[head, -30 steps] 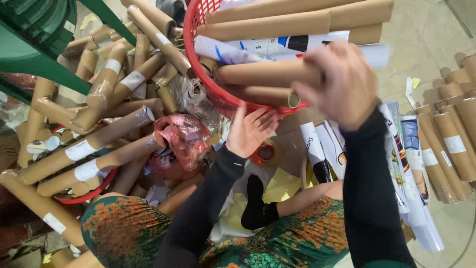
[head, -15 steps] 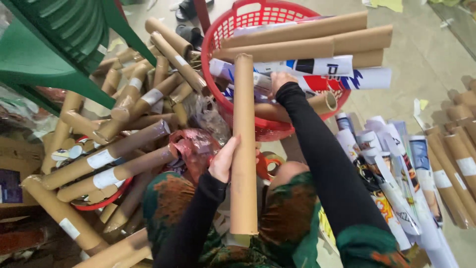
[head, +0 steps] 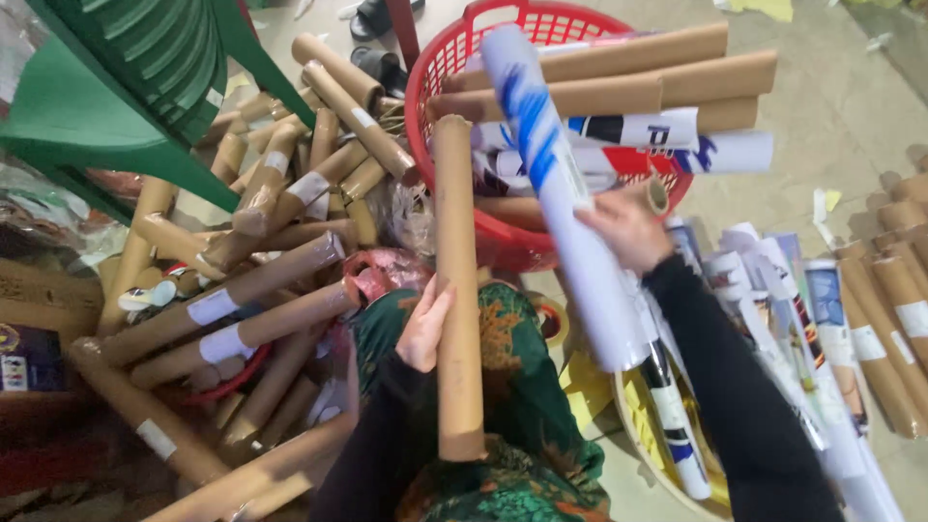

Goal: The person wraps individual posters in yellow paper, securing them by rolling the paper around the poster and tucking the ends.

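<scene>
Left hand [head: 425,324] wraps around the side of a long brown cardboard tube [head: 456,290], fingers closed on it; the tube stands nearly upright, lower end resting on the green patterned cloth of the lap [head: 522,416], upper end rising past the hand toward the basket.

Right hand [head: 628,227] clamps a rolled white sheet with blue printing [head: 561,193], held at a slant, top end leaning up and away from the hand, bottom end hanging below the wrist. Both arms in black sleeves.

Just beyond both hands: a round red plastic basket [head: 454,58], brown tubes and printed rolls lying across its rim.

Left of the left hand: a loose heap of brown cardboard tubes with white tape bands [head: 242,300] on the floor, a green plastic chair [head: 126,106] above the heap.

Right of the right hand: more printed rolls [head: 802,319] lying side by side on the floor, with more brown tubes [head: 889,290] beyond.
</scene>
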